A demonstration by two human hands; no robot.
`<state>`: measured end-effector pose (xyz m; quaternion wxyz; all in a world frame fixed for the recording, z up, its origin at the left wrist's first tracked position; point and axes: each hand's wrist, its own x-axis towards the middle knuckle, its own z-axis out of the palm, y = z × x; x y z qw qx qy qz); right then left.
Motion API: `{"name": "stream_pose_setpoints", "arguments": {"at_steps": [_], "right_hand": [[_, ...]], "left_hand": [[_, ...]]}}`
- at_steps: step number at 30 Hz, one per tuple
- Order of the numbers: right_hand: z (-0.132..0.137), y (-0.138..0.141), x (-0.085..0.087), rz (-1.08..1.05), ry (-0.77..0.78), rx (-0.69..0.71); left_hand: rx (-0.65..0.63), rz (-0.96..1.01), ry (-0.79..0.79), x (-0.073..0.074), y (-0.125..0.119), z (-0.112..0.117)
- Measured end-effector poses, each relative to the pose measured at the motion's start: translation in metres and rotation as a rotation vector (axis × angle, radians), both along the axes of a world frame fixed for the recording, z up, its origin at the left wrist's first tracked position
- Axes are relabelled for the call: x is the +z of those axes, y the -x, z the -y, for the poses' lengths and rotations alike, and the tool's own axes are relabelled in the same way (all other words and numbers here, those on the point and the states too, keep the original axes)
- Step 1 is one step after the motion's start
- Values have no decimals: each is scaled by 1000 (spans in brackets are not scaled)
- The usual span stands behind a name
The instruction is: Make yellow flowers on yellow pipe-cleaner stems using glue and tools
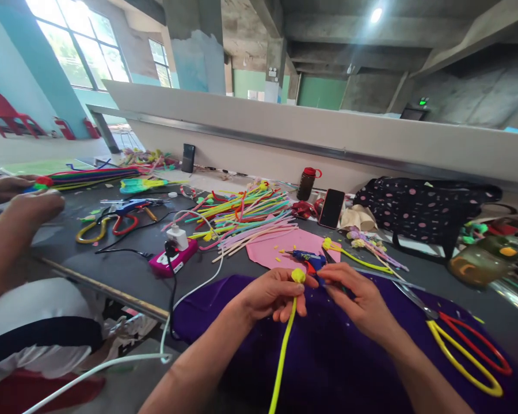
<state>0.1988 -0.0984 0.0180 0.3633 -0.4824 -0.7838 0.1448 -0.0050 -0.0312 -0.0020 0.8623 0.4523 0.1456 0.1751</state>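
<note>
A yellow pipe-cleaner flower (pixel 298 275) with a long yellow stem (pixel 284 356) is pinched between the thumb and fingers of my left hand (pixel 276 294). The stem hangs down towards the bottom of the view. To its right, my right hand (pixel 358 296) has its thumb and fingers closed around the handle of a blue glue gun (pixel 305 257). The gun's nozzle points left over a pink sheet (pixel 263 253). Another yellow pipe-cleaner piece (pixel 358 260) lies just beyond my right hand. A dark purple cloth (pixel 224 305) spreads beneath both hands.
Big scissors (pixel 466 351) lie at right, near a bottle (pixel 483 264) and patterned bag (pixel 418 213). Colourful pipe cleaners (pixel 246 213), a phone (pixel 331 208) and a magenta power strip (pixel 172 260) with cables are ahead and left. A co-worker's hands (pixel 30 201) work at far left.
</note>
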Motion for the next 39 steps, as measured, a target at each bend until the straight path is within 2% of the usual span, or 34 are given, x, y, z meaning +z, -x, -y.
{"name": "stream_pose_setpoints", "arguments": {"at_steps": [2,5,8,10,12,14,16,21,27,32,39], "right_hand": [[-3,2,6,-18,-16,69],[-5,-1,7,-35,-63,110],[-3,-4,1,-140,-63,26],[0,-3,-4,-252,15,-94],[1,0,-10,-372,165,-146],[0,4,-15,-494,318,-103],[-2,8,-20,-608,398,-47],[-12,6,-25,-778,434,-22],[-16,0,-26,-959,569,-9],[-18,1,-31,-894,622,-3],[-28,-18,-34,-510,402,-173]], "left_hand": [[-46,-6,16,4,-6,3],[-88,-21,24,8,-13,7],[-44,-31,-8,11,-21,6],[50,-44,-66,13,-28,3],[185,-56,-153,15,-35,0],[308,-61,-242,17,-44,-4],[373,-66,-307,18,-52,-6],[389,-88,-353,19,-66,-9],[406,-71,-205,9,-71,-15],[423,-114,-111,-3,-64,-22],[400,-140,-192,-3,-58,-23]]}}
